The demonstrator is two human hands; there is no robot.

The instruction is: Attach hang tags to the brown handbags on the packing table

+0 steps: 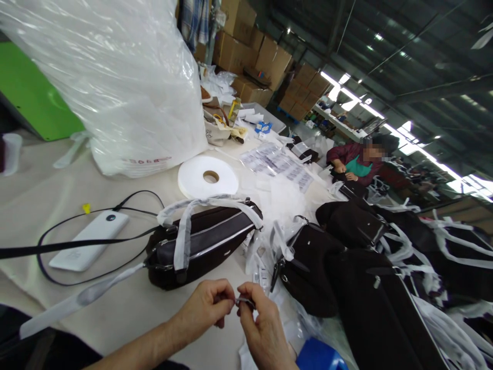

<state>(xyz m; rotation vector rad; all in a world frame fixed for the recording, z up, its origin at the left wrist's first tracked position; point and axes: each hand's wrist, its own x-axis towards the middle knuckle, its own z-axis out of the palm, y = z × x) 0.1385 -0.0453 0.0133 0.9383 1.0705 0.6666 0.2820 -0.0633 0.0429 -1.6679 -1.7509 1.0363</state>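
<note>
My left hand (206, 306) and my right hand (260, 321) meet low in the view, fingers pinched together on a small silvery thing (243, 300) between them that I cannot make out. Just beyond them lies a dark brown handbag (200, 246) with a silver zipper, its handles wrapped in white protective strip. A thin black strap (77, 244) runs from the bag to the left across the table.
A white power bank (90, 240) lies left of the bag. A roll of white tape (208, 177) and a big clear plastic sack (115, 82) sit behind. Several more dark bags (346, 267) pile up on the right. A person in a green apron (356, 164) works at the far end. A blue object (318, 355) is by my right wrist.
</note>
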